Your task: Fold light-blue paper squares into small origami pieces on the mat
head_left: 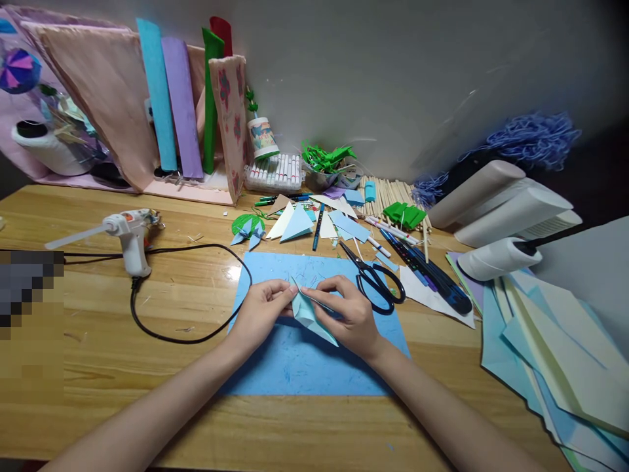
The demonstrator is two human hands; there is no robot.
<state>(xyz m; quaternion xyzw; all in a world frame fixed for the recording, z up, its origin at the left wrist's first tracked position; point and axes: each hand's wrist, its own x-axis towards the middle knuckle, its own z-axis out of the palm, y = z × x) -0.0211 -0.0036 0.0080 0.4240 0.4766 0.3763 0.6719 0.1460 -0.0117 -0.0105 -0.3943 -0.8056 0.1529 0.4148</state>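
Observation:
A folded piece of light blue paper (pixel 308 316) is between my two hands, above a blue sheet (pixel 314 373) on the wooden table. My left hand (pixel 263 311) pinches the paper's upper left edge between thumb and fingers. On the other side, my right hand (pixel 348 314) grips it, with the index finger stretched along its top near my left thumb. One pointed corner of the paper hangs down below my right fingers. Black-handled scissors (pixel 376 282) lie just beyond my right hand, partly on the sheet.
At the left lies a white glue gun (pixel 132 242) with a looping black cable. Paper triangles (pixel 297 224), pens and wooden sticks (pixel 390 196) are strewn along the back. Stacked coloured paper (pixel 565 354) and white rolls (pixel 498 259) are at the right.

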